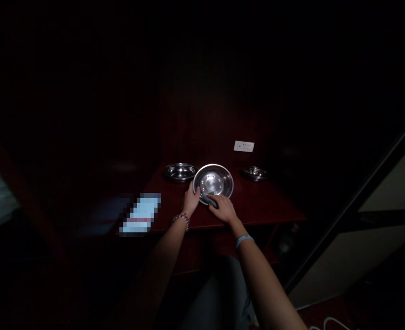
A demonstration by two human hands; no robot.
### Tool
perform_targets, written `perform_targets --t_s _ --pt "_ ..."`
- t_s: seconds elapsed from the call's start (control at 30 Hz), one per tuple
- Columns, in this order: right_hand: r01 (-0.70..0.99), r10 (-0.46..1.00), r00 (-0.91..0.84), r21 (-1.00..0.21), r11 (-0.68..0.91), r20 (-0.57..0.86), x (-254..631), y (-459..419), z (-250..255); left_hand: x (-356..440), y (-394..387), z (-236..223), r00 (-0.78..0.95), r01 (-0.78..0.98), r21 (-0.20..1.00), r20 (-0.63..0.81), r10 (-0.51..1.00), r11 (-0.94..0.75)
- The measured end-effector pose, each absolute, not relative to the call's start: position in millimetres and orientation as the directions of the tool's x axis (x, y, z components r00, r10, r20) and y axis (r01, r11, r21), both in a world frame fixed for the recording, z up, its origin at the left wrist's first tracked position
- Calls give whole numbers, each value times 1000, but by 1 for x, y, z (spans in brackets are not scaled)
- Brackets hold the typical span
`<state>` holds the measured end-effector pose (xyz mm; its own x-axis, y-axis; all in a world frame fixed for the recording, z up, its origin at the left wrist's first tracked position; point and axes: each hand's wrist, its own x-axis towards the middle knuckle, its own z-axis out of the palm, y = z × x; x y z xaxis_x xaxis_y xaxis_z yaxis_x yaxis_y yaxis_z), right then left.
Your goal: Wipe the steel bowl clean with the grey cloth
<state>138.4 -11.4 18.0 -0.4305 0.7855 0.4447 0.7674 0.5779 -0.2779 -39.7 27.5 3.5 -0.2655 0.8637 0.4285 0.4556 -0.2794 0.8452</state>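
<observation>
Clamping the tilted metal bowl [213, 182] at its left side, the left hand [190, 200] could lose its grip if the right hand [224, 209], closed around a grayish object [209, 200], presses hard.

A bowl [219, 178] sits in the left hand [190, 201], ahead of the right hand [225, 210]; beyond them on the table [267, 206], a basin [180, 173] lies left, a dish [255, 173] right.

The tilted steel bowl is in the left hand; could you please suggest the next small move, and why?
Probably slide the grey-green object in the right hand a little along the steel bowl's near rim: it sits at that rim, and the left hand grips the side, which should help steady the bowl.
</observation>
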Motion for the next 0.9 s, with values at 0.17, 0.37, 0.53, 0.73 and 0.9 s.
perform_targets --t_s 0.17,0.37,0.53,0.73,0.9 --pt "779 795 -427 -272 565 431 139 -11 18 -40 32 1 -282 442 857 412 866 -264" --pt "780 794 -437 -262 568 423 140 -11 19 -40 30 2 -237 469 835 434 869 -288" --pt "783 800 -431 -267 561 417 140 -10 19 -41 25 4 -207 527 817 389 897 -233" --pt "791 798 -424 -254 556 428 140 -11 19 -41 19 11 -192 622 771 320 928 -137" --pt "794 796 -417 -249 554 439 139 -10 16 -40 18 13 -199 623 773 307 931 -122"
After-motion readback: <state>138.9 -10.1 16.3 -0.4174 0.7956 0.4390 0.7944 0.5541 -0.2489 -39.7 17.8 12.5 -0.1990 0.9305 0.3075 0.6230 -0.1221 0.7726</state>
